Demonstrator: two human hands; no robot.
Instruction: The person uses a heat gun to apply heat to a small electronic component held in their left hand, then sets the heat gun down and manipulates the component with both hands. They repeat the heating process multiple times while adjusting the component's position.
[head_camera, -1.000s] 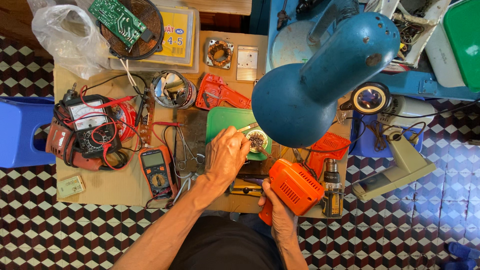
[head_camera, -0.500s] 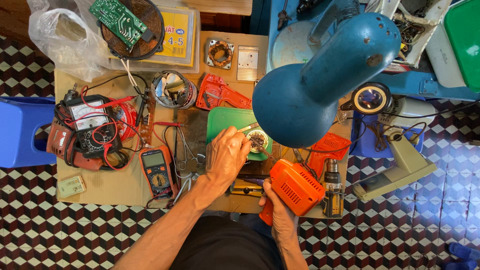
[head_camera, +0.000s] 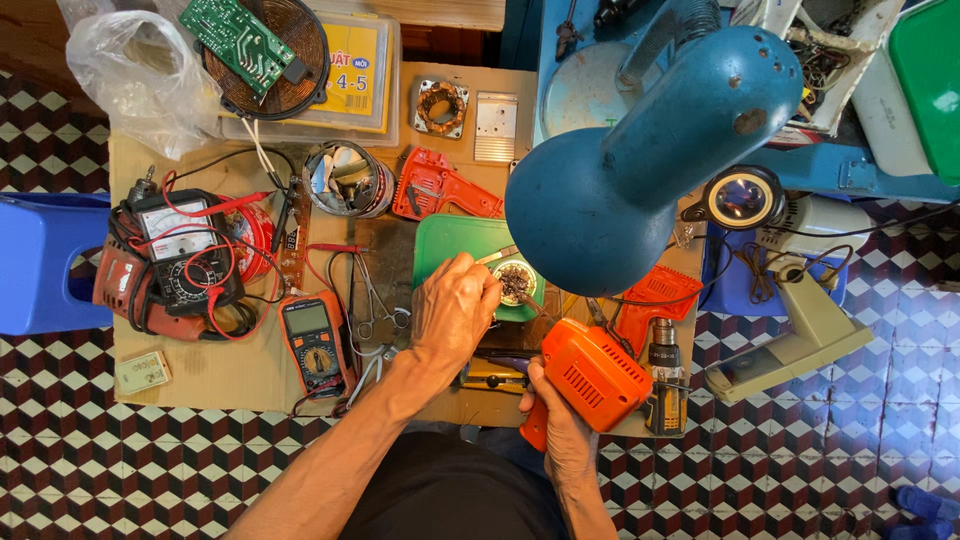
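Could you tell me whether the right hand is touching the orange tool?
Touching. The head view shows the right hand wrapped around the grip of the orange tool, fingers closed on it with no gap, near the table's front edge.

One head-worn camera looks straight down from well above the worktop (head_camera: 230, 370), taking in the whole cluttered surface, both forearms and the tiled floor (head_camera: 820, 460) around.

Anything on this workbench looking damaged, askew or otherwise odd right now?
Yes. A red half-shell of a tool casing lies open above the green mat, and a bare green circuit board sits tilted on a copper coil. Red meter leads sprawl tangled around the analog meter. Nothing looks spilled.
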